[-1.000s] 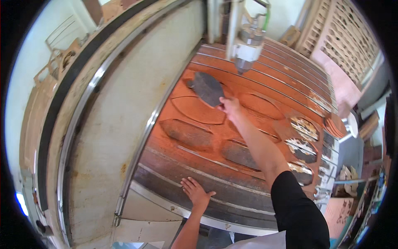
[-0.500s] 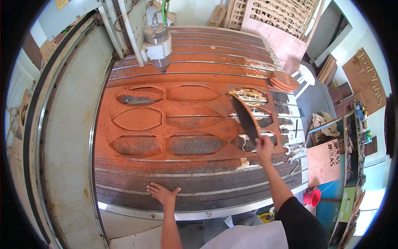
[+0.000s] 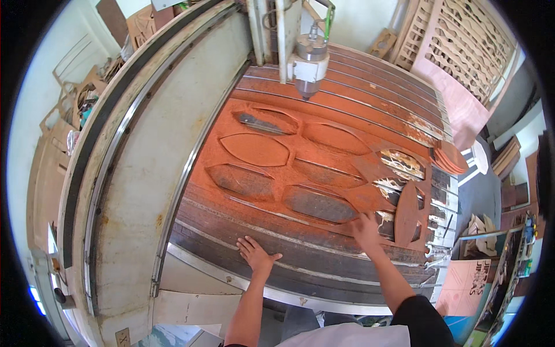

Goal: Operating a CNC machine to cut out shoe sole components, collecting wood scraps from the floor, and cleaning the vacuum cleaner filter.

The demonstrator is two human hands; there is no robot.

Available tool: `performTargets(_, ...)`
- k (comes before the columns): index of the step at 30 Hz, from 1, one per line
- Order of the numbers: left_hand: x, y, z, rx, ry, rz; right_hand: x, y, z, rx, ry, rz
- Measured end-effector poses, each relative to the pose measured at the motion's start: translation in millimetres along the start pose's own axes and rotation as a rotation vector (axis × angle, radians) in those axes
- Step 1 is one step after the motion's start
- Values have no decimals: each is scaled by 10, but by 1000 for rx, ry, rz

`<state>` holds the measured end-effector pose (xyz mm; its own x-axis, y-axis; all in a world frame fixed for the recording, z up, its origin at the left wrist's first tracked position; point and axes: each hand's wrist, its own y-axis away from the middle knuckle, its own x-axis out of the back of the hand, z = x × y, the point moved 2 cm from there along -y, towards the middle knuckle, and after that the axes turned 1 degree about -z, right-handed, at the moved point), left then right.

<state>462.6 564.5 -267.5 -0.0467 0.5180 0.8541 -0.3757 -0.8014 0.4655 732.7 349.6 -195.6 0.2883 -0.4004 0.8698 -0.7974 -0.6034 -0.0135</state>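
Observation:
My left hand [image 3: 255, 254] lies open with spread fingers on the dark slatted bed [image 3: 254, 234] near its front edge. Over at the right, my right hand [image 3: 365, 230] is bent down at the near edge of a dust-covered wooden panel [image 3: 280, 173], beside a pointed-oval opening; its fingertips are too unclear to show any grip. Right of that hand a loose pointed-oval wooden piece [image 3: 407, 213] lies across the panel's right-hand openings. Another pointed-oval piece [image 3: 254, 149] sits within its cut outline at the panel's left.
A machine spindle [image 3: 309, 66] hangs above the far side of the bed, with a large grey gantry beam [image 3: 156, 133] at the left. Stacked oval pieces [image 3: 450, 157] rest at the far right edge. Wrenches [image 3: 437, 256] lie at the right edge, and orange-red dust covers much of the bed.
The wooden piece my right hand held up now lies on the panel's right end, released. That hand has moved left and down to the panel's near edge. The view has swung left.

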Motion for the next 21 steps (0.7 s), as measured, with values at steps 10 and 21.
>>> performTargets(10,111,34,177,9,3,-32,-1533,-2221,-1440,212,55,-20)
performTargets(21,65,9,158,2,-19,-52,-1746,-2625,-1475,-20,47,-81)
